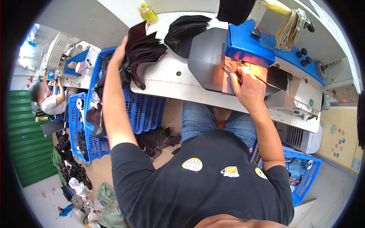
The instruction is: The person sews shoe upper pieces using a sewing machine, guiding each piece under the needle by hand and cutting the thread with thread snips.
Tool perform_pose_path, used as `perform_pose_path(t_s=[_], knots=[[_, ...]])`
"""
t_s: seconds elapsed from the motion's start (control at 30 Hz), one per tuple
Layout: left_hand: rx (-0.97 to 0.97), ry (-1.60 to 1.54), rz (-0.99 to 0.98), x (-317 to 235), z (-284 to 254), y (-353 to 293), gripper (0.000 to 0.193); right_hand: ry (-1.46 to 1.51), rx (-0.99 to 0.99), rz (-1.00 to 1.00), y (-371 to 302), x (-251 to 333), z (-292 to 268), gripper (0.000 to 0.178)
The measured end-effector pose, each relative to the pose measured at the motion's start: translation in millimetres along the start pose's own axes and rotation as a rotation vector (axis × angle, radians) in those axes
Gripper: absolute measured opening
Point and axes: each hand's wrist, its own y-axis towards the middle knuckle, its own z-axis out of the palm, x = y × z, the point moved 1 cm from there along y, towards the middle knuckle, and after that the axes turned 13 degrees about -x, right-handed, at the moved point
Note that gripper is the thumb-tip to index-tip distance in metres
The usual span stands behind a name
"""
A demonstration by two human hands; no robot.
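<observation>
My left hand (120, 53) is at the left end of the table, fingers stretched out along the outer side of a fanned stack of dark maroon cut pieces (146, 53). Whether it presses on the stack is hard to see. Beneath the lit head of a blue sewing machine (247, 45), my right hand (251, 85) is closed around dark thread snips (238, 76), whose slim points stick out to the left. The needle area is partly hidden by the hand and glare. A second stack of black pieces (186, 34) lies between the maroon stack and the machine's grey plate (207, 60).
A yellow bottle (149, 14) stands at the back of the white table (167, 85). Blue crates (146, 110) with dark pieces sit to the left; another blue crate (304, 178) is at right. Thread hanks (291, 30) hang above. A co-worker (53, 99) sits far left.
</observation>
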Motion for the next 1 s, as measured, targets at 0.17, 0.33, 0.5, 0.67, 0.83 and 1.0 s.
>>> perform_pose_path(t_s=[0.17, 0.33, 0.5, 0.67, 0.83, 1.0], knots=[[-0.103, -0.917, -0.331, 5.6, 3.5, -24.3, 0.073, 0.031, -0.085, -0.011, -1.6, -3.5, 0.6, 0.026], [0.077, -0.214, 0.147, 12.4, 7.4, -23.2, 0.039, 0.018, -0.119, -0.043, -0.2, -2.1, 2.2, 0.026], [0.154, -0.268, -0.183, -18.0, 28.3, -21.1, 0.053, 0.002, -0.045, -0.004, 0.2, 0.2, -0.9, 0.026], [-0.094, 0.249, 0.209, -28.6, 27.9, -4.5, 0.062, 0.038, -0.063, -0.021, -1.8, -0.1, 0.7, 0.026], [-0.364, -0.426, 0.160, 3.1, 0.1, -5.3, 0.045, 0.109, -0.086, -0.012, -2.0, -0.4, -0.2, 0.026], [0.005, 0.026, 0.357, -13.9, 28.9, -35.7, 0.047, 0.095, -0.067, 0.004, 1.3, -1.7, -0.9, 0.026]])
